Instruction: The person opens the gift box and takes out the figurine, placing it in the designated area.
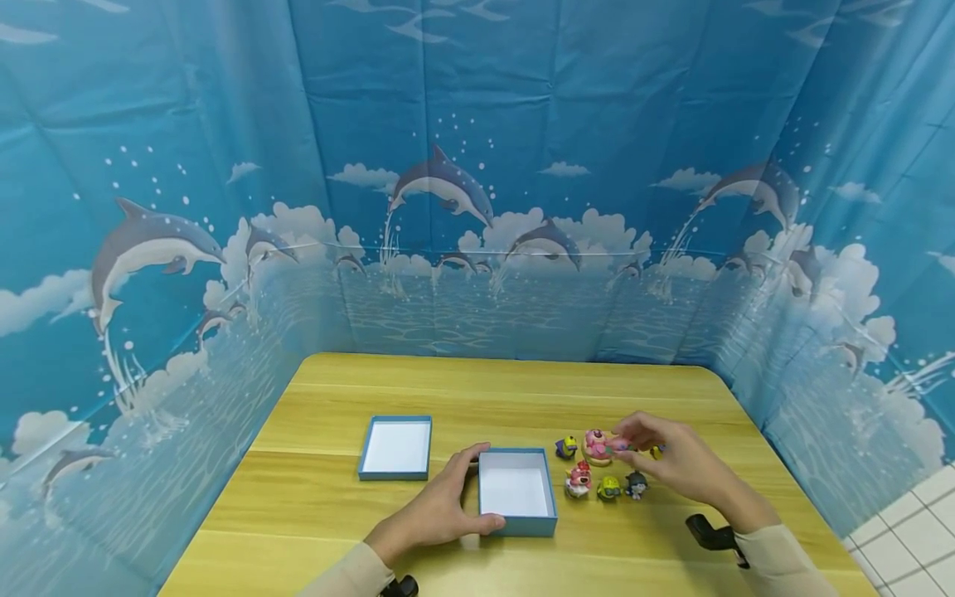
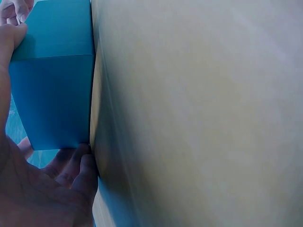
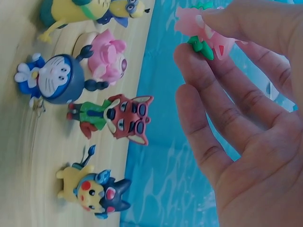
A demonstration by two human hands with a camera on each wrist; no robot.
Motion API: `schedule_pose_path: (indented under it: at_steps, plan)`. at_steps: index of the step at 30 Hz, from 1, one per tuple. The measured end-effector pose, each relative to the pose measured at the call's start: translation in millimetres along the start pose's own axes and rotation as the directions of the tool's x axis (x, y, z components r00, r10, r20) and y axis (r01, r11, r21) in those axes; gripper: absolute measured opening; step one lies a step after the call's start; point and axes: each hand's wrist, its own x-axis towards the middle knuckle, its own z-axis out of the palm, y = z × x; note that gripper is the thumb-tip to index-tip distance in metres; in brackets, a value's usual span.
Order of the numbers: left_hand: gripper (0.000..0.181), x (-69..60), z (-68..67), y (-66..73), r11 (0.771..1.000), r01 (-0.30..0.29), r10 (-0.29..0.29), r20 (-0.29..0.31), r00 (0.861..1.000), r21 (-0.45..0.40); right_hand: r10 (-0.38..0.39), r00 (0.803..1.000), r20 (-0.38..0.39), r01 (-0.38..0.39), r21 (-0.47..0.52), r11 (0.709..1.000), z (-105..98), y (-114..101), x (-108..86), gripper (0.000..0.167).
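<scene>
My left hand (image 1: 440, 510) grips the left side of an open blue box (image 1: 522, 526), its thumb at the front and its fingers toward the back. The box stands on the table with a white inside. In the right wrist view, my right hand (image 3: 255, 127) pinches a small pink figurine (image 3: 229, 45) with green parts, raised above the other toys. Below it stand a pink figurine (image 3: 106, 56), a blue-and-white cat figurine (image 3: 52, 78), a fox figurine (image 3: 113, 118) in a green jacket and a yellow figurine (image 3: 78, 182) with a dark hat.
Left of the box, a shallow blue lid (image 1: 395, 477) lies with its white inside up. A red-and-pink figurine (image 1: 578, 481) and a yellow figurine (image 1: 608, 487) stand right of the box. A dolphin-print curtain (image 1: 462, 307) surrounds the wooden table (image 1: 298, 497).
</scene>
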Motion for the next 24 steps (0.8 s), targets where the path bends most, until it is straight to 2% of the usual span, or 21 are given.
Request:
schedule_pose_path:
  at_steps: [10,24]
  plan:
    - [0.118,-0.3,-0.7,0.9,1.0,0.003,-0.003,0.001,1.0,0.0,0.042,0.999,-0.008,-0.041,0.008,0.999,-5,9,-7.4,0.023]
    - [0.119,-1.0,0.8,0.2,1.0,0.008,-0.008,0.001,1.0,-0.004,0.033,0.998,-0.061,-0.034,-0.017,0.999,-10,26,-18.2,0.029]
